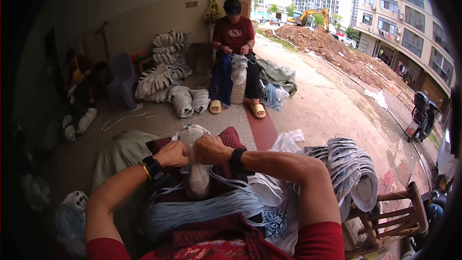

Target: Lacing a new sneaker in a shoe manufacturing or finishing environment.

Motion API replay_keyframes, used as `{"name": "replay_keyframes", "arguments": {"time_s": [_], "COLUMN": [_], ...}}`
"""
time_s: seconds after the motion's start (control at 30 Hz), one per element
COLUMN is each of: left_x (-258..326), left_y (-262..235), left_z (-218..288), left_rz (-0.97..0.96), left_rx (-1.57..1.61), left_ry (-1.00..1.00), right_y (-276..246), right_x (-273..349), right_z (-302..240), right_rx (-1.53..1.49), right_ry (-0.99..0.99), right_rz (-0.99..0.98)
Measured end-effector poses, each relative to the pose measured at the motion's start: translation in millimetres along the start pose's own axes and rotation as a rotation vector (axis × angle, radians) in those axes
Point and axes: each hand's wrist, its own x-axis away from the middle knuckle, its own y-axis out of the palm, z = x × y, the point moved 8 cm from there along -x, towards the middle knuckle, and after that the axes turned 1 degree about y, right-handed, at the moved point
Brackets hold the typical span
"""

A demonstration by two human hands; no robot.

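A white shoe upper [198, 179] stands upright over my lap, its far end showing beyond my knuckles. My left hand [174, 154] is closed at its left side, and my right hand [211, 149] is closed at its upper right, close to the left one. Both seem to grip the upper; my fingertips and any lace between them are hidden. Beneath it, a thick bundle of light-blue shoelaces [207, 207] lies across my lap on dark red checked cloth [232, 137]. Loose lace ends trail to either side of the upper.
Stacked white shoe uppers [344, 166] stand at my right, beside a wooden stool [390, 216] and white plastic bags [288, 139]. Opposite sits a person [234, 36] handling another upper. More uppers [168, 74] pile up near a purple chair [121, 81]. Green-grey sacking [122, 156] lies left.
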Motion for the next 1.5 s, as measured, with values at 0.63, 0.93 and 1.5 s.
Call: {"name": "replay_keyframes", "arguments": {"time_s": [0.63,0.93,1.5], "left_x": [72.5,15.2,22.4], "left_y": [-58.2,11.0,27.4], "left_z": [64.7,8.6,14.2], "left_rz": [0.369,0.438,0.566], "left_rx": [0.962,1.232,1.577], "left_ry": [0.221,0.01,0.058], "right_y": [-26.6,-42.9,-39.7], "right_x": [10.7,31.1,33.0], "right_z": [6.5,38.3,29.7], "right_rx": [-0.612,-0.66,-0.611], "right_ry": [-0.084,0.073,0.06], "right_rz": [0.33,0.288,0.338]}}
